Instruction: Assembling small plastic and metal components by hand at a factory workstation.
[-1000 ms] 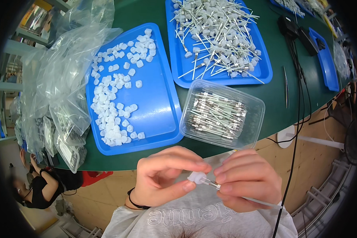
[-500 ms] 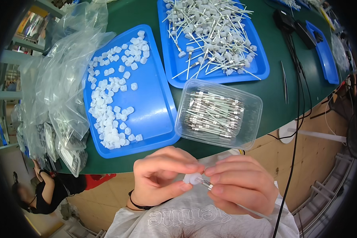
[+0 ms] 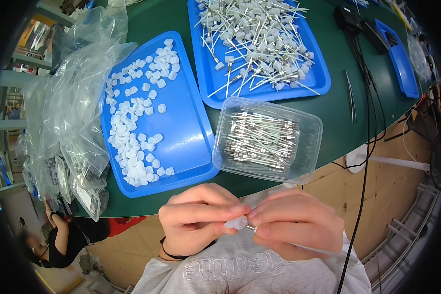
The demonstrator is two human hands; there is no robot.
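Observation:
Close to my chest, in front of the table edge, my two hands meet. My left hand [image 3: 197, 215] is closed, pinching a small translucent white plastic cap [image 3: 237, 223] between thumb and fingertips. My right hand [image 3: 299, 220] is closed around a thin rod with a metal end fitting [image 3: 251, 227]; its tip meets the cap, though how deep it sits I cannot tell. The fingers hide the rest of the rod. Beyond my hands is a clear plastic box [image 3: 306, 147] of similar loose rods [image 3: 262, 139]. Loose white caps [image 3: 132, 169] lie in a blue tray [image 3: 183, 142] to its left.
Another blue tray [image 3: 215, 100] behind the box holds a heap of capped rods [image 3: 259, 44]. Clear plastic bags [image 3: 76, 88] cover the table's left side. Tweezers [image 3: 350, 95], black cables [image 3: 365, 83] and a narrow blue tray [image 3: 402, 73] lie right. Another person [image 3: 66, 240] is at lower left.
My right fingers have shifted toward the cap, so less of the metal fitting shows. The rod's tail, visible below my right hand before, is now hidden. The cap stays in my left hand.

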